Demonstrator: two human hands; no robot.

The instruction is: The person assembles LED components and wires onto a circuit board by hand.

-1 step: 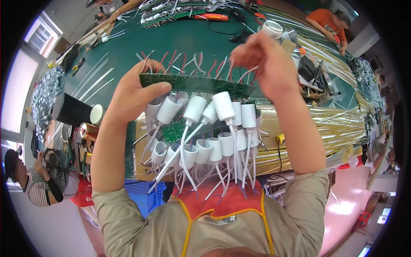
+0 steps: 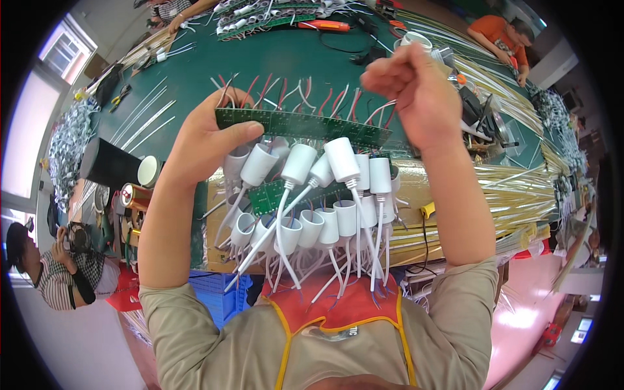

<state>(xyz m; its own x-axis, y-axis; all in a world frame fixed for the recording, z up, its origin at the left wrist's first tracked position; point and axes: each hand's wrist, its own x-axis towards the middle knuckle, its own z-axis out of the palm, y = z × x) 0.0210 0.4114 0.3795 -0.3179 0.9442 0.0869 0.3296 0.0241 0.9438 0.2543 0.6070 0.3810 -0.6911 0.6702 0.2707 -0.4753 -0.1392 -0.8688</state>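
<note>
My left hand [image 2: 211, 133] pinches the left end of a long green circuit board strip [image 2: 305, 125], thumb on its near face. Red, white and black wires [image 2: 305, 94] stick up along the board's far edge. My right hand [image 2: 419, 97] is raised just past the right-hand wires, fingers loosely bent and apart, with nothing visible in them. Below the board hang white cylindrical lamp holders [image 2: 299, 162] with white cables and bare blue and brown ends. Another green board [image 2: 263, 198] shows partly among more white lamp holders [image 2: 311, 227].
Stacked boards with white holders [image 2: 266, 19] and an orange-handled tool [image 2: 323, 25] lie at the back. Bundles of yellowish strips [image 2: 513, 188] cover the right. A black container [image 2: 107, 166] stands at left, near pliers [image 2: 119, 97]. Other people sit around the table.
My right hand has moved slightly right, and its fingers have loosened away from the wires. The board and my left hand have shifted a little to the right.
</note>
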